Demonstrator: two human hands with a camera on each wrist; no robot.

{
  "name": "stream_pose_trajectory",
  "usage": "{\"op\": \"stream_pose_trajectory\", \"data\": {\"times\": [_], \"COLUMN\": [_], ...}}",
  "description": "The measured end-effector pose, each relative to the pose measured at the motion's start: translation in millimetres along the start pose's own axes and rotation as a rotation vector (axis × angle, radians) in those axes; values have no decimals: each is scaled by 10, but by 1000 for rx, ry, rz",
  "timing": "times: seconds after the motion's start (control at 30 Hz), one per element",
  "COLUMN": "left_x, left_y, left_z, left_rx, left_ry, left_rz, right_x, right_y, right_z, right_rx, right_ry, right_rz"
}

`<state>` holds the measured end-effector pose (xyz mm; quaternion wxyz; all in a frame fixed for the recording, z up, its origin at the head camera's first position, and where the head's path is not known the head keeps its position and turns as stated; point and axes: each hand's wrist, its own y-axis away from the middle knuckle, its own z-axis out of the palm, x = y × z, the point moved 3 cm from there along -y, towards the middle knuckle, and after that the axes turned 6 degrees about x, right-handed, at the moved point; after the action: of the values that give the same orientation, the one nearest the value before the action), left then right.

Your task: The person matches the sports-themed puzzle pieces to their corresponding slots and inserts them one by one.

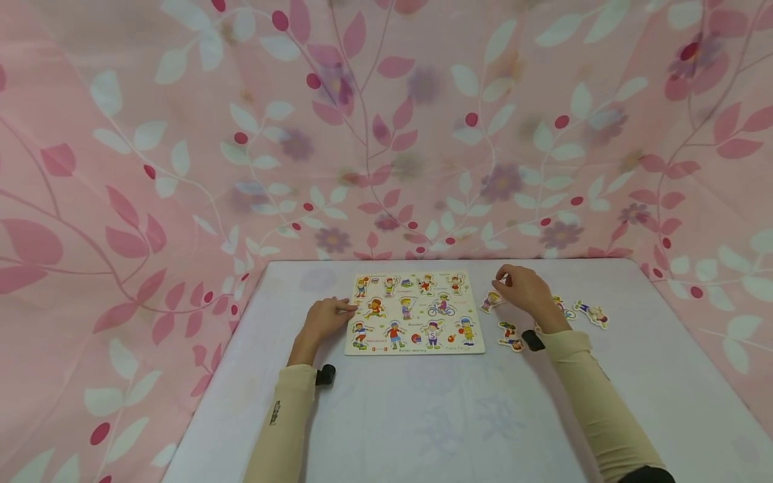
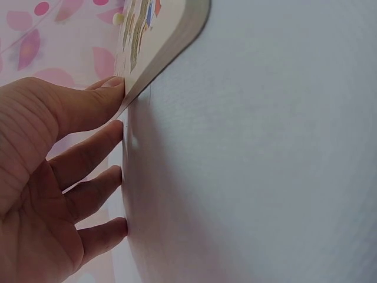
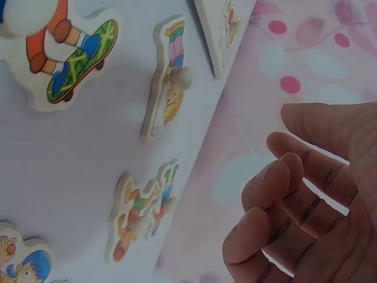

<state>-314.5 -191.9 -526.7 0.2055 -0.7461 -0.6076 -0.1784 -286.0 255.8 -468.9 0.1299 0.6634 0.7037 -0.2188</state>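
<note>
A pale wooden puzzle board [image 1: 417,352] printed with children playing sports lies flat on the table. At its left edge is my left hand [image 1: 326,316]; in the left wrist view the thumb [image 2: 100,106] touches the board's edge [image 2: 171,56] and the other fingertips rest on the table. My right hand [image 1: 524,288] hovers right of the board, fingers loosely bent, nothing between them. Beneath and near it lie knobbed wooden puzzle pieces: a child figure [image 1: 492,301], a skateboarder [image 3: 76,65] and a yellow-haired figure [image 3: 171,100].
Farther right on the white-covered table [image 1: 423,416] lie another figure piece [image 1: 593,314] and a piece partly behind the right wrist [image 1: 564,308]. A blue-haired piece [image 3: 29,265] shows in the right wrist view. A pink floral cloth [image 1: 386,134] hangs behind the table.
</note>
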Motion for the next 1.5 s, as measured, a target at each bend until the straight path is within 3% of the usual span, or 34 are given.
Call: {"op": "stream_pose_trajectory", "data": {"times": [0.37, 0.9, 1.5], "left_x": [6, -23, 2], "left_y": [3, 4, 12], "left_z": [4, 9, 0], "left_rx": [-15, 10, 13], "left_ry": [5, 9, -14], "left_rz": [-16, 19, 22], "right_x": [193, 441, 662], "right_y": [-32, -46, -10], "right_z": [8, 39, 106], "right_rx": [-23, 0, -1], "right_ry": [4, -19, 56], "right_rz": [86, 116, 290]}}
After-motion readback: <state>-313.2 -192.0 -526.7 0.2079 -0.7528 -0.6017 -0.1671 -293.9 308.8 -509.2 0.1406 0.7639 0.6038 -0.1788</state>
